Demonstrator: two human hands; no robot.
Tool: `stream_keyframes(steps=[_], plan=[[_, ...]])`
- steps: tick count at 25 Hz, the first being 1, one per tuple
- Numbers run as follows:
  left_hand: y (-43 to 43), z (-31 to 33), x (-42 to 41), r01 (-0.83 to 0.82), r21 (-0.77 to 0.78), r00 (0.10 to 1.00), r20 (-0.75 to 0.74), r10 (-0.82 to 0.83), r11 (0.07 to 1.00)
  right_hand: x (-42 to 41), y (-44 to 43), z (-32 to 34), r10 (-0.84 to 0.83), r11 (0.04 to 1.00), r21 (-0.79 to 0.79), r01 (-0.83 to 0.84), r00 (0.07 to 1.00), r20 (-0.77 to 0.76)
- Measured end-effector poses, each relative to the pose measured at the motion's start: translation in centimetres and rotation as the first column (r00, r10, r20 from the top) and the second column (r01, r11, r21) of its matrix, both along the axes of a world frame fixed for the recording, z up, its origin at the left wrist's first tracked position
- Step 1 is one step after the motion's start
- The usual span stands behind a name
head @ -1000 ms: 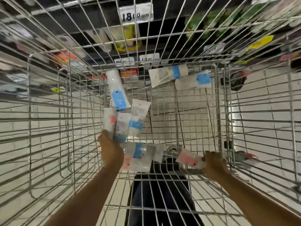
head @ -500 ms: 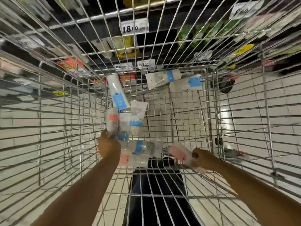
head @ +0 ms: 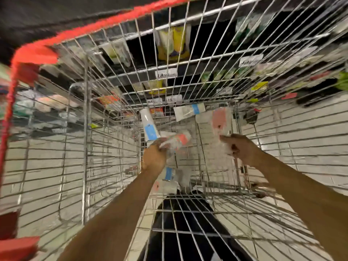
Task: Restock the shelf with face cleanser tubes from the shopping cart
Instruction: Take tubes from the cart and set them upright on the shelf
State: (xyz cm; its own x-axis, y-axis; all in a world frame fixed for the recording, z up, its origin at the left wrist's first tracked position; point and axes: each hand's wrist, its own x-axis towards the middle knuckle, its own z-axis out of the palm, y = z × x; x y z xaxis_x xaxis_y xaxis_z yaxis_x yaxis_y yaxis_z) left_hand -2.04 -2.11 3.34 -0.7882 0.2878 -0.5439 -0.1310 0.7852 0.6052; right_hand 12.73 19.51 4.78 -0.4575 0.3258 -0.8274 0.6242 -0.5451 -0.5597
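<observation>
in the wire cart [head: 87, 129], left hand [head: 154, 160] clutches glossy tubes [head: 177, 141]; right hand [head: 243, 148] pinches a pink-labelled tube [head: 218, 119].

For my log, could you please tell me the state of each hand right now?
Left hand: closed, gripping a bundle of tubes.
Right hand: closed, holding a pink-labelled tube, though blurred.

Heavy motion blur, wide-angle bowing at edges — dim, dark top
</observation>
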Motion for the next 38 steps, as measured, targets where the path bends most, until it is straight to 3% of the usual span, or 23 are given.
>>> stream_keyframes(steps=[4, 6, 9, 11, 14, 17, 19, 22, 26, 29, 34, 38], plan=[[0.9, 7.2, -0.3, -0.03, 0.362, 0.999, 0.001, 0.032, 0.932, -2.0, 1.2, 5.8, -0.095, 0.993, 0.058, 0.105, 0.984, -0.148], [0.2, 10.8, -0.9, 0.002, 0.466, 0.999, -0.032, 0.015, 0.885, -2.2, 1.6, 8.5, -0.122, 0.989, 0.051, 0.139, 0.958, -0.258], [-0.9, 14.9, -1.6, 0.005, 0.539, 1.0, 0.014, -0.014, 0.842, -2.0, 1.1, 12.1, -0.219, 0.975, -0.058, 0.213, 0.895, -0.389], [-1.0, 16.8, -1.6, -0.047, 0.602, 0.996, 0.094, -0.012, 0.797, -1.9, -0.6, 13.8, -0.264, 0.959, -0.218, 0.184, 0.858, -0.44], [-0.6, 18.1, -1.2, -0.154, 0.617, 0.985, 0.156, 0.072, 0.772, -2.1, -3.9, 16.0, -0.294, 0.915, -0.389, 0.109, 0.839, -0.457], [0.4, 18.4, -0.7, -0.254, 0.635, 0.963, 0.097, 0.251, 0.73, -2.7, -6.0, 17.9, -0.349, 0.895, -0.418, 0.156, 0.827, -0.441], [1.7, 18.4, 0.1, -0.378, 0.619, 0.924, 0.208, 0.321, 0.689, -3.3, -7.4, 18.6, -0.39, 0.892, -0.4, 0.212, 0.809, -0.44], [3.1, 18.7, 1.6, -0.596, 0.546, 0.776, 0.578, 0.251, 0.589, -4.0, -10.1, 19.2, -0.447, 0.879, -0.389, 0.275, 0.758, -0.475], [1.8, 19.1, 1.7, -0.604, 0.614, 0.772, 0.609, 0.182, 0.508, -3.9, -11.7, 20.0, -0.522, 0.842, -0.437, 0.316, 0.679, -0.516], [0.1, 18.8, 1.2, -0.685, 0.608, 0.707, 0.688, 0.164, 0.402, -3.2, -11.9, 20.6, -0.496, 0.862, -0.392, 0.322, 0.695, -0.52], [-2.8, 19.8, 0.3, -0.561, 0.547, 0.744, 0.662, 0.09, 0.621, -2.0, -11.5, 21.7, -0.324, 0.946, -0.207, 0.249, 0.722, -0.612], [-5.8, 22.0, 1.6, -0.526, 0.642, 0.804, 0.589, 0.079, 0.558, -2.4, -12.8, 22.5, -0.134, 0.991, -0.099, 0.092, 0.768, -0.627]])
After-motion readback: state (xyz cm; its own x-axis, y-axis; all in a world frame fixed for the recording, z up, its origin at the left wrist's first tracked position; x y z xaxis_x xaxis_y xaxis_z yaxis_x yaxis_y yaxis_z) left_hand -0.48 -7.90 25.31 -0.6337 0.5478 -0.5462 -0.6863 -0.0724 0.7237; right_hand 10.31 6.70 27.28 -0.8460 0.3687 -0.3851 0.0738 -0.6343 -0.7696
